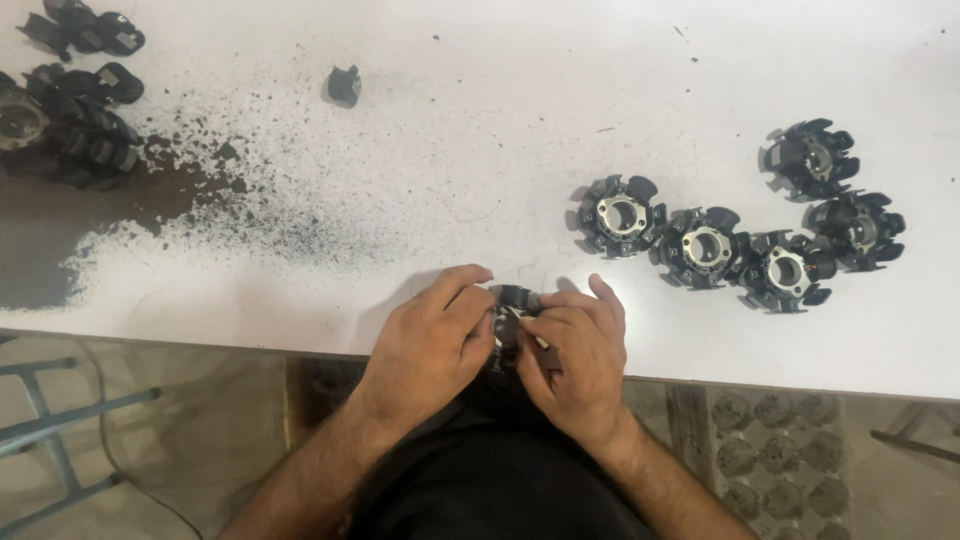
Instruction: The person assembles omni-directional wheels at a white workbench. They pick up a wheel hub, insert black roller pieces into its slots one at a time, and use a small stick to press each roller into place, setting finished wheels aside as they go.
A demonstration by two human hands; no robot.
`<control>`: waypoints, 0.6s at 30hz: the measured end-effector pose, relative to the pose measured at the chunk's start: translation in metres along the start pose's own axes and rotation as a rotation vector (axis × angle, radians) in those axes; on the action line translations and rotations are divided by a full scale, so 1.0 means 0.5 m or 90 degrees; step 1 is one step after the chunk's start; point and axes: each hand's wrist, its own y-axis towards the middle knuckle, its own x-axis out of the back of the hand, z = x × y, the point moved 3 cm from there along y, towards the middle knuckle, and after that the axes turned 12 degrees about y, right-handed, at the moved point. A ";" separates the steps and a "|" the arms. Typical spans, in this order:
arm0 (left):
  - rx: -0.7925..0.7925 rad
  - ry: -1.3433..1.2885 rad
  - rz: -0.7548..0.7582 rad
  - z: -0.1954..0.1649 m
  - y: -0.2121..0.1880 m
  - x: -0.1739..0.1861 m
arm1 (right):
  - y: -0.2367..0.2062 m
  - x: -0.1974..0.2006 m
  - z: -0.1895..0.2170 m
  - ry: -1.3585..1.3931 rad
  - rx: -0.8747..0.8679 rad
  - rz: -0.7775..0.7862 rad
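Black plastic part [512, 300] sits at the white table's [480, 150] near edge, pinched between both curled hands: left hand [435, 345] gripping its side, right hand [575, 360] pressing a thin tool [528, 330] against it.

Beyond the fingers stretches a white, scuffed tabletop [480, 120], evenly lit — black dust [150, 200] spread far to their left. Below it, a pale patterned tile floor [780, 450] and a grey-blue metal frame [60, 420].
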 end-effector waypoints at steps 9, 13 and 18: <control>-0.052 0.022 -0.044 0.015 -0.017 -0.014 | -0.006 -0.006 0.000 0.005 0.045 -0.003; -0.063 0.041 -0.065 0.018 -0.030 -0.022 | 0.000 -0.019 0.006 -0.012 0.077 0.002; -0.061 0.046 -0.075 0.019 -0.038 -0.022 | 0.001 -0.026 0.019 -0.033 0.073 0.001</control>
